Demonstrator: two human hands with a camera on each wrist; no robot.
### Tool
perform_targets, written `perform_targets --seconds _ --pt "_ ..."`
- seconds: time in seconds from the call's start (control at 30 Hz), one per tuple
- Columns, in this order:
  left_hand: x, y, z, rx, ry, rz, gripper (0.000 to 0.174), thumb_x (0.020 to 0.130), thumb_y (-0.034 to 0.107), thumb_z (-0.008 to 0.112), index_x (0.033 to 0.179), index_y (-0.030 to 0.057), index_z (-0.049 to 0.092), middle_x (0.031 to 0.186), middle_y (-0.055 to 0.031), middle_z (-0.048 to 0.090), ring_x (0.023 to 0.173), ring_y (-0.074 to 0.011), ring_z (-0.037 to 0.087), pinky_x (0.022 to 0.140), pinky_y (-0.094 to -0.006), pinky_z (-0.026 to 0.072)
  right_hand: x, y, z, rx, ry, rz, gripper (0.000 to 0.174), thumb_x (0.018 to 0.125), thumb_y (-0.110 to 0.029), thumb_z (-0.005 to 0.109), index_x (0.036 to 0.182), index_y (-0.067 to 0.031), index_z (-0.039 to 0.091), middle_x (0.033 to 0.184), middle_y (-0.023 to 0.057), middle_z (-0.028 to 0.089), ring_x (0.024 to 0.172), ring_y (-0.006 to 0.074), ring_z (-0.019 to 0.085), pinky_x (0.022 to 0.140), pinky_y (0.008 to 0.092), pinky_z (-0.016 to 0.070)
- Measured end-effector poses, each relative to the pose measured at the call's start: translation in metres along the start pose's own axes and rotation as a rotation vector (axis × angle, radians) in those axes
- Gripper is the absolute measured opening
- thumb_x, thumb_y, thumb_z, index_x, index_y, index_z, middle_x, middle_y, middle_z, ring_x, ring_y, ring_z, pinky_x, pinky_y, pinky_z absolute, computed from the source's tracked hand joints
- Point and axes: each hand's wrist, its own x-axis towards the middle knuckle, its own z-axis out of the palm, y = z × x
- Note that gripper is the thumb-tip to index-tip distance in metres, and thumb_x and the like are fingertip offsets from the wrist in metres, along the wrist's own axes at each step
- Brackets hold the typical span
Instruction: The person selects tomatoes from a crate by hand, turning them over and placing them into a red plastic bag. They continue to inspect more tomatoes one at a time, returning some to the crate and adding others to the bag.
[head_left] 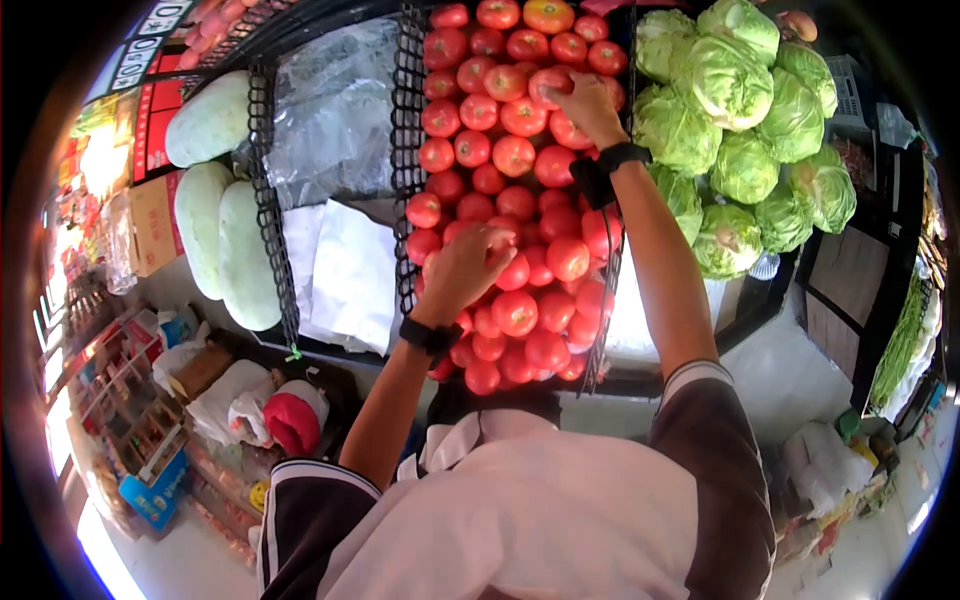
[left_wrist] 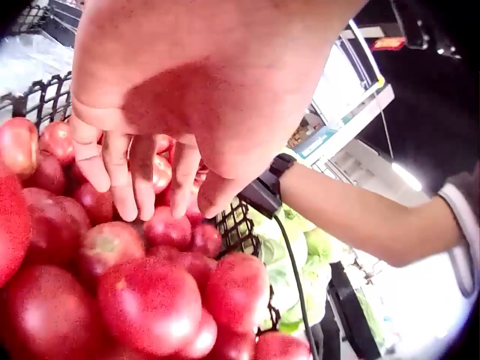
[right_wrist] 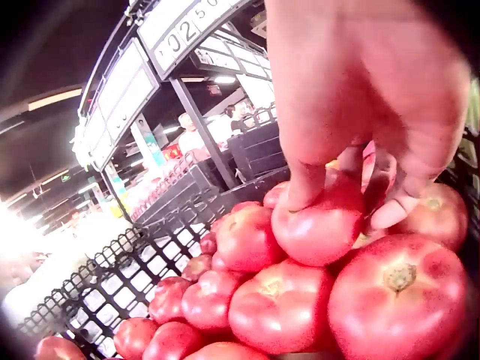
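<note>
Red tomatoes (head_left: 515,312) fill a bin in the middle of the head view, heaped toward the near side. My right hand (head_left: 590,108) reaches to the far right part of the heap. In the right wrist view, its thumb and fingers grip one tomato (right_wrist: 319,221) from above, among others in the pile. Over the nearer left part of the heap is my left hand (head_left: 468,268). Its fingers (left_wrist: 120,176) point loosely down at the tomatoes in the left wrist view, with nothing seen held between them.
Black mesh dividers (head_left: 407,130) flank the tomatoes. Green cabbages (head_left: 735,90) are piled to the right. Left lie clear plastic bags (head_left: 335,110), white sheets (head_left: 350,275) and large pale green gourds (head_left: 250,255). A price board (right_wrist: 184,34) hangs above the stall.
</note>
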Motion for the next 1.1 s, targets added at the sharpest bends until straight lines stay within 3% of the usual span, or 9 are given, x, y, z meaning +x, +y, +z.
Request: perform_targets --seconds 0.17,0.27,0.3,0.43,0.53,0.67,0.77,0.97,1.1 --pt "-0.051 0.001 0.015 0.050 -0.002 0.086 0.063 0.086 0.028 0.075 0.141 0.0134 0.049 0.127 -0.0183 0.059 0.119 -0.0371 0.056 0.095 -0.0457 0.0502 -0.020 0.003 -0.002 -0.058 0.084 -0.162 0.075 0.084 -0.056 0.067 0.130 0.0016 0.054 0.121 0.0282 0.063 0.118 0.0442 0.057 0.101 0.0466 0.0464" --pt "-0.047 -0.015 0.031 0.043 0.112 0.157 0.061 0.085 0.029 0.076 0.139 0.0112 0.052 0.125 -0.0191 0.061 0.117 -0.0380 0.057 0.096 -0.0462 0.0496 -0.044 -0.003 -0.016 -0.055 0.130 -0.195 0.075 0.084 -0.051 0.071 0.136 0.0004 0.052 0.121 0.0273 0.064 0.117 0.0412 0.060 0.100 0.0439 0.0479" --pt "-0.043 -0.022 0.038 0.086 0.173 0.184 0.064 0.082 0.034 0.078 0.135 0.0081 0.054 0.111 -0.0202 0.065 0.101 -0.0400 0.062 0.087 -0.0469 0.0516 -0.055 -0.002 -0.022 -0.087 0.143 -0.189 0.076 0.084 -0.049 0.072 0.138 0.0002 0.052 0.122 0.0265 0.064 0.116 0.0389 0.062 0.100 0.0425 0.0487" --pt "-0.033 -0.026 0.043 0.140 0.144 0.137 0.067 0.077 0.037 0.081 0.131 0.0054 0.056 0.102 -0.0178 0.069 0.096 -0.0390 0.065 0.086 -0.0467 0.0525 -0.120 -0.021 -0.050 -0.047 0.037 -0.357 0.043 0.082 -0.027 0.075 0.115 -0.0017 0.064 0.103 0.0212 0.070 0.090 0.0385 0.069 0.080 0.0456 0.0564" --pt "-0.033 -0.030 0.043 0.077 0.172 0.145 0.065 0.076 0.036 0.081 0.129 0.0055 0.058 0.106 -0.0175 0.069 0.100 -0.0368 0.065 0.086 -0.0450 0.0530 -0.193 -0.022 -0.051 0.029 -0.431 -0.309 0.039 0.080 -0.031 0.077 0.105 -0.0047 0.063 0.080 0.0217 0.066 0.080 0.0381 0.068 0.071 0.0448 0.0542" --pt "-0.040 0.007 0.021 -0.035 0.081 -0.175 0.067 0.072 0.032 0.084 0.128 0.0049 0.059 0.113 -0.0185 0.069 0.107 -0.0361 0.065 0.090 -0.0438 0.0530 -0.278 -0.047 -0.025 -0.517 -0.175 -0.216 0.064 0.072 -0.024 0.081 0.126 -0.0092 0.050 0.119 0.0182 0.056 0.110 0.0382 0.057 0.078 0.0469 0.0549" --pt "-0.049 -0.003 0.027 -0.144 0.242 -0.031 0.065 0.071 0.027 0.083 0.127 0.0050 0.058 0.111 -0.0197 0.068 0.108 -0.0356 0.065 0.091 -0.0410 0.0528 -0.288 -0.032 0.004 -0.687 0.066 -0.271 0.068 0.070 -0.021 0.082 0.128 -0.0095 0.048 0.114 0.0152 0.056 0.107 0.0369 0.057 0.081 0.0454 0.0544" --pt "-0.089 0.005 0.006 -0.913 0.142 0.006 0.061 0.088 0.005 0.067 0.143 0.0068 0.042 0.140 -0.0096 0.050 0.127 -0.0193 0.052 0.107 -0.0337 0.0438 -0.299 -0.059 -0.027 0.043 -0.012 -0.133 0.071 0.069 -0.017 0.085 0.130 -0.0100 0.048 0.120 0.0122 0.060 0.111 0.0325 0.060 0.087 0.0418 0.0527" --pt "-0.113 0.019 -0.014 -1.047 0.073 0.109 0.070 0.085 -0.005 0.067 0.147 0.0075 0.037 0.140 -0.0089 0.048 0.130 -0.0192 0.050 0.108 -0.0333 0.0449 -0.319 -0.086 -0.049 0.464 -0.181 -0.085 0.076 0.071 -0.017 0.088 0.134 -0.0099 0.047 0.127 0.0122 0.059 0.121 0.0236 0.057 0.100 0.0357 0.0478"
